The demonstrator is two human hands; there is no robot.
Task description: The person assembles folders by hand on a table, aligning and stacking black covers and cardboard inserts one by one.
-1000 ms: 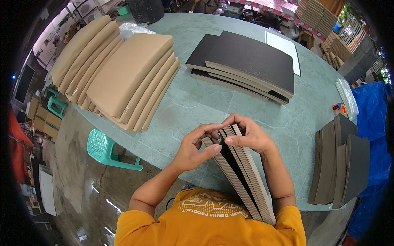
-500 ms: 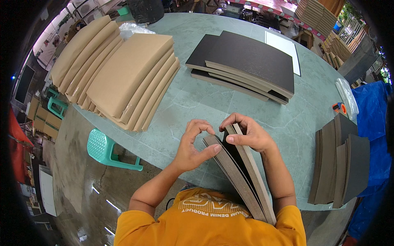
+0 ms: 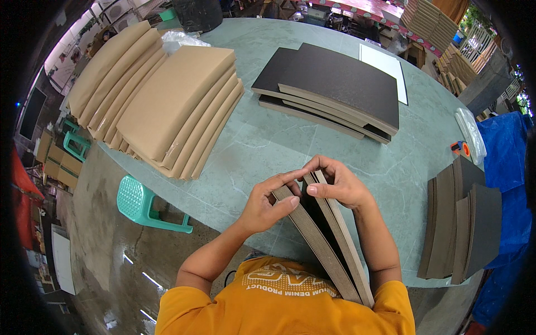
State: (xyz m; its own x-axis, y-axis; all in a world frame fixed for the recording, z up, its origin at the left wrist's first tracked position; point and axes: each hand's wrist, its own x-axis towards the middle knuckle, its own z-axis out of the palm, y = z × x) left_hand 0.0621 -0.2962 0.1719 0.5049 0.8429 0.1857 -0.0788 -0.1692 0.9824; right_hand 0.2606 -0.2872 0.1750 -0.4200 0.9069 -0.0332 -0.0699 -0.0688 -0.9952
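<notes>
A bundle of thin boards [image 3: 316, 241], with black faces and grey-brown edges, stands on edge against my orange shirt. It is parted into two portions, leaning apart at the far end like a narrow V. My left hand [image 3: 267, 202] is closed on the far corner of the left portion, thumb on the board edges. Its forefinger stretches across to the other portion. Around the far end of the right portion [image 3: 347, 241], my right hand [image 3: 341, 185] pinches, thumb on the near side and fingers curled over. A narrow gap shows within this right portion near the thumb.
Brown paper-wrapped packs [image 3: 173, 100] are piled at the left of the green marbled table [image 3: 268, 151]. Black boards [image 3: 340, 84] lie stacked beyond my hands. More boards [image 3: 463, 223] stand at the right, near an orange tape dispenser [image 3: 460, 148]. A green stool [image 3: 139, 201] stands on the floor.
My left forefinger has reached rightward to the right portion, near my right fingertips. A small gap has opened among the boards at the right thumb.
</notes>
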